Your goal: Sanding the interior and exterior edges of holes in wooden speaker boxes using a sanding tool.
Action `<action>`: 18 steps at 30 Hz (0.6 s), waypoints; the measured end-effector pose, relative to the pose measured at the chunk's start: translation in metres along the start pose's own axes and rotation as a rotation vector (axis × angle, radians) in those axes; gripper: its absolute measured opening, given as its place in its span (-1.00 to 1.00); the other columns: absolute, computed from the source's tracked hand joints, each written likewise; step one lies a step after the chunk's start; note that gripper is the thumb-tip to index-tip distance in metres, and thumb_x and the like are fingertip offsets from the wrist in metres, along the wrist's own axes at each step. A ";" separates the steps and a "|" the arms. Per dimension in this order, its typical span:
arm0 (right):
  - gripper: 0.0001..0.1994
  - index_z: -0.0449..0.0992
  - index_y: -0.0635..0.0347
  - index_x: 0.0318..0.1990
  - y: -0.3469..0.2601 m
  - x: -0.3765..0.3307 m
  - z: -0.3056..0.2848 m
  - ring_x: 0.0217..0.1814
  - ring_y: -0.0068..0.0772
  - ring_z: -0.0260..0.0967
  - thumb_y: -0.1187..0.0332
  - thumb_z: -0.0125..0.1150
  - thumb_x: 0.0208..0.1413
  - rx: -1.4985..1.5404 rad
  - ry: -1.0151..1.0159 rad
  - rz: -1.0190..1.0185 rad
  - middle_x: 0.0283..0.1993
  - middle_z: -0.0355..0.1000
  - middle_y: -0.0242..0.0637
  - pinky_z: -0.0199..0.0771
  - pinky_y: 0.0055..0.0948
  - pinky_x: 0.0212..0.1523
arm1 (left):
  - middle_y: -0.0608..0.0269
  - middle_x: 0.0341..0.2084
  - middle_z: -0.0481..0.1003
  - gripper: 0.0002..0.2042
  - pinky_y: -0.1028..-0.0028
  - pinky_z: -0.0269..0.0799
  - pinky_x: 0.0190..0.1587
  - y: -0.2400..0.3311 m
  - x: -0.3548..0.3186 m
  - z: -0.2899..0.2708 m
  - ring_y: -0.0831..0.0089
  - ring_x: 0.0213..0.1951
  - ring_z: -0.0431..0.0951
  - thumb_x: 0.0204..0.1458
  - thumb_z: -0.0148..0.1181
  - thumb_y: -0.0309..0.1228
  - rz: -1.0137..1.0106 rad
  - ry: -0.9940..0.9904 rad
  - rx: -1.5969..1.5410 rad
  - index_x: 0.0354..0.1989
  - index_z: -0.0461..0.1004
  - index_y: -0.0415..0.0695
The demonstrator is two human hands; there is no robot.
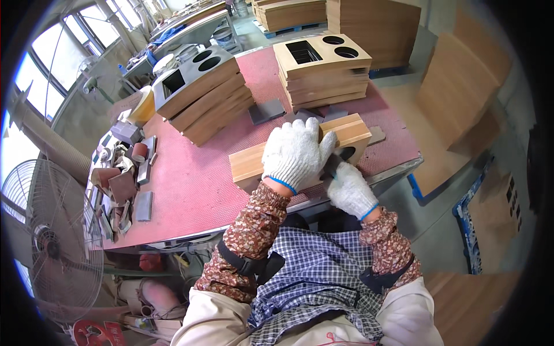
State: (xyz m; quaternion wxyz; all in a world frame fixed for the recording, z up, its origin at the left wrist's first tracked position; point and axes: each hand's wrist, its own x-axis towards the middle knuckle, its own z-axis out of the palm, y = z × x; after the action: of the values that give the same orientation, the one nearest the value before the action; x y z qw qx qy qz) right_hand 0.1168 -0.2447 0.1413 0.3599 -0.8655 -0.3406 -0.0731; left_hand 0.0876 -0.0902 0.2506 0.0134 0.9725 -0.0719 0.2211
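A light-wood panel piece [245, 165] with round cut-outs stands on its edge near the table's front. My left hand [297, 151], in a white knitted glove, grips it from above, fingers over the top edge. Just right of it my right hand [353, 191], also gloved, is closed around a dark piece [330, 165] against the panel's near face. That piece looks like a sanding pad, though the fingers partly cover it. Behind the panel lie a dark grey flat pad [267, 111] and several dark scraps [334, 112].
Two stacks of cut-out panels, a left stack [202, 104] and a right stack [323, 81], stand on the red-topped table [190, 173]. Sandpaper rolls and blocks [121, 184] clutter its left end. A wire fan [52, 242] is at left; large boards [461, 86] lean at right.
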 end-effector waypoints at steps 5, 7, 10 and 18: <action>-0.83 0.49 0.12 -0.13 -0.020 0.019 -0.032 -0.58 -0.61 0.21 0.57 0.04 0.19 1.758 -0.114 0.587 -0.44 0.34 -0.51 0.53 -0.33 -0.45 | -0.01 -0.35 0.56 -0.66 0.11 0.51 -0.20 -0.001 -0.002 -0.010 0.04 -0.26 0.62 0.26 0.08 -0.06 -0.067 -0.024 -0.053 -0.16 0.54 -0.10; -0.84 0.45 0.09 -0.14 -0.035 0.004 -0.037 -0.59 -0.62 0.21 0.57 0.02 0.20 1.760 -0.021 0.651 -0.45 0.32 -0.53 0.49 -0.35 -0.47 | -0.01 -0.36 0.56 -0.65 0.09 0.51 -0.19 0.001 -0.002 -0.009 0.02 -0.24 0.61 0.27 0.06 -0.06 -0.062 -0.074 -0.059 -0.20 0.53 -0.12; -0.91 0.39 0.09 -0.19 -0.041 -0.008 -0.042 -0.60 -0.61 0.22 0.53 0.01 0.23 1.916 0.009 0.670 -0.47 0.27 -0.51 0.44 -0.37 -0.53 | 0.00 -0.38 0.55 -0.69 0.09 0.51 -0.21 0.006 -0.005 -0.012 0.02 -0.25 0.61 0.27 0.05 -0.09 -0.120 0.014 -0.112 -0.21 0.54 -0.08; -0.80 0.64 0.09 -0.23 -0.037 0.006 -0.047 -0.39 -0.11 0.61 0.24 0.23 0.06 -0.657 -0.219 -0.085 -0.38 0.60 -0.16 0.53 -0.11 -0.42 | 0.05 -0.30 0.55 -0.78 0.09 0.54 -0.26 -0.002 -0.002 -0.011 0.01 -0.31 0.62 0.22 0.08 -0.17 -0.128 -0.001 -0.047 -0.20 0.58 0.00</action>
State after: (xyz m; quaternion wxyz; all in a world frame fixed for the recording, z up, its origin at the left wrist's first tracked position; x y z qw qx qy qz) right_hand 0.1032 -0.2541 0.1997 0.0202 -0.9229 -0.3710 -0.1006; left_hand 0.0809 -0.0872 0.2598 0.0503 0.9746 -0.0148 0.2176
